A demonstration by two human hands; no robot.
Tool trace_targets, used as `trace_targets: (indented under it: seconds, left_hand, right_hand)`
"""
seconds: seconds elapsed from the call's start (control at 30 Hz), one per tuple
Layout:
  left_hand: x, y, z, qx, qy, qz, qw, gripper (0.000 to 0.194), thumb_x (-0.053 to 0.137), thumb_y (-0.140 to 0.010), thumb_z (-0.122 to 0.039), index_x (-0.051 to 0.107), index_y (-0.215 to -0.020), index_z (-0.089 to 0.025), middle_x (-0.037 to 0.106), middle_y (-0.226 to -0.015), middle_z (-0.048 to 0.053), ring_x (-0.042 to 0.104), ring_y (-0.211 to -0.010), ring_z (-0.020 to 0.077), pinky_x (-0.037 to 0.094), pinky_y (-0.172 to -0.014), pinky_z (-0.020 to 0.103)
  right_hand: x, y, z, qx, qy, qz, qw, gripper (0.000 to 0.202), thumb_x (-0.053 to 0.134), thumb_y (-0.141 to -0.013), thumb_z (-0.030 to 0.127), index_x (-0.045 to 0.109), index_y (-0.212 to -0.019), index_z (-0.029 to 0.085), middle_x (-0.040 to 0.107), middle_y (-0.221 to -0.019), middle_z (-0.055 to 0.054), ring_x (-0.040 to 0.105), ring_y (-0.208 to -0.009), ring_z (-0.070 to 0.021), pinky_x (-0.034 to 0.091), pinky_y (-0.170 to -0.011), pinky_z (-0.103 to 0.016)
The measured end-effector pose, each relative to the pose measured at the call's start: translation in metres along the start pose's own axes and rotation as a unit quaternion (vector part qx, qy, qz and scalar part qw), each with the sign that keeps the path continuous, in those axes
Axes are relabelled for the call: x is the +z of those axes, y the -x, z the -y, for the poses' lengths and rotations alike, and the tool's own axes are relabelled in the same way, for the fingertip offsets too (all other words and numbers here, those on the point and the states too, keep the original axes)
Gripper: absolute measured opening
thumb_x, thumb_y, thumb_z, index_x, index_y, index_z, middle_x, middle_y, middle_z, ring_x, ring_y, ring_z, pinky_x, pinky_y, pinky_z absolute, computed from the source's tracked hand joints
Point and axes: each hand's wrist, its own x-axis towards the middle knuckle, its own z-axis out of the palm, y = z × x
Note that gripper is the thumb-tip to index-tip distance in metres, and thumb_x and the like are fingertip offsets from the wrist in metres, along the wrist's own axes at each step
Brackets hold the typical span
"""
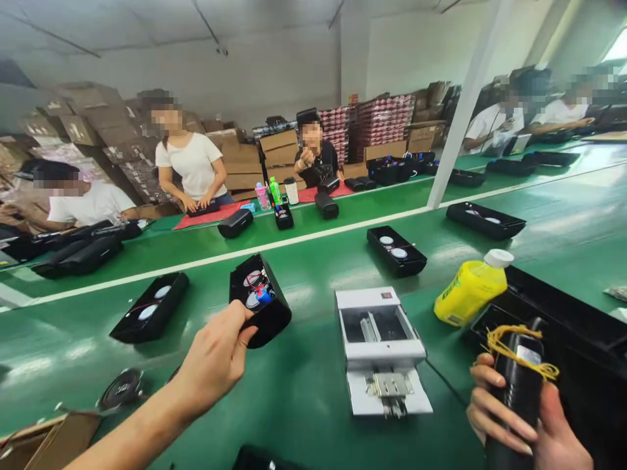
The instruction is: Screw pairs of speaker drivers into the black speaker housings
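Note:
My left hand (218, 349) pinches the near edge of a black speaker housing (272, 307). Inside that housing are two round pale speaker backs, red wires and a blue part. The housing is tilted, open side up, over the green bench. At the lower right, my right hand (526, 408) is wrapped round a black cylindrical electric screwdriver (519, 385) with a yellow cord tied about its top; its bit is hidden. Between my hands stands a white screw feeder (379, 352) with a clear-topped compartment and a metal front piece.
Other open speaker housings lie on the green bench, one to the left (151, 307) and one beyond the feeder (396, 251). A yellow bottle (470, 290) leans near a black box (573, 326). A loose round speaker (122, 388) and a cardboard box (51, 444) are lower left. Several people sit or stand opposite.

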Motion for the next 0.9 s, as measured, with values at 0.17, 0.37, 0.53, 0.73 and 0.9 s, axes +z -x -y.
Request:
trace_targets:
  seconds: [0.17, 0.37, 0.53, 0.73, 0.9]
  left_hand:
    - [0.033, 0.072, -0.027, -0.016, -0.048, 0.054, 0.997, 0.02, 0.044, -0.098, -0.016, 0.059, -0.088, -0.025, 0.067, -0.085, 0.006, 0.066, -0.075, 0.0242, 0.05, -0.069, 0.037]
    - [0.071, 0.089, -0.055, -0.042, -0.05, 0.16, 0.985, 0.017, 0.051, -0.097, -0.015, 0.064, -0.093, -0.025, 0.075, -0.1, 0.01, 0.073, -0.091, 0.0284, 0.055, -0.075, 0.04]
    - [0.08, 0.079, -0.061, -0.032, 0.014, 0.222, 0.974, 0.005, 0.068, -0.094, -0.021, 0.07, -0.097, -0.025, 0.079, -0.098, 0.006, 0.078, -0.086, 0.0233, 0.06, -0.073, 0.033]
    - [0.026, 0.069, 0.009, 0.053, 0.058, 0.202, 0.976, 0.032, 0.054, -0.105, -0.027, 0.069, -0.134, -0.028, 0.074, -0.142, 0.008, 0.072, -0.127, 0.0244, 0.059, -0.109, 0.042]
    - [0.03, 0.052, 0.071, 0.143, 0.022, 0.187, 0.972, 0.033, 0.064, -0.098, -0.021, 0.074, -0.126, -0.033, 0.073, -0.14, 0.008, 0.068, -0.133, 0.0323, 0.039, -0.126, 0.065]
  right_hand:
    - [0.025, 0.009, -0.006, -0.031, -0.005, 0.036, 0.999, 0.074, 0.105, -0.064, 0.052, 0.072, -0.123, 0.022, 0.055, -0.089, 0.004, 0.016, -0.046, 0.001, 0.049, -0.035, -0.012]
    - [0.022, 0.002, 0.002, -0.034, 0.025, 0.098, 0.994, 0.065, 0.102, -0.071, 0.042, 0.072, -0.125, 0.021, 0.034, -0.074, 0.012, -0.011, -0.055, 0.0022, 0.039, -0.036, -0.012]
    - [0.02, 0.011, 0.01, -0.009, -0.008, 0.093, 0.996, 0.056, 0.087, -0.08, 0.029, 0.066, -0.129, 0.014, 0.037, -0.072, 0.009, 0.017, -0.043, -0.001, 0.041, -0.036, -0.016]
    - [0.047, -0.01, 0.003, 0.135, -0.191, 0.313, 0.921, 0.035, 0.073, -0.083, 0.008, 0.069, -0.117, 0.011, 0.048, -0.077, 0.006, 0.051, -0.057, -0.007, 0.047, -0.056, -0.026]
    - [0.077, -0.084, 0.016, 0.194, -0.36, 0.896, -0.172, 0.088, 0.01, -0.101, 0.052, 0.045, -0.041, -0.002, -0.002, -0.065, 0.013, 0.0, -0.05, 0.0125, 0.002, -0.061, -0.031]
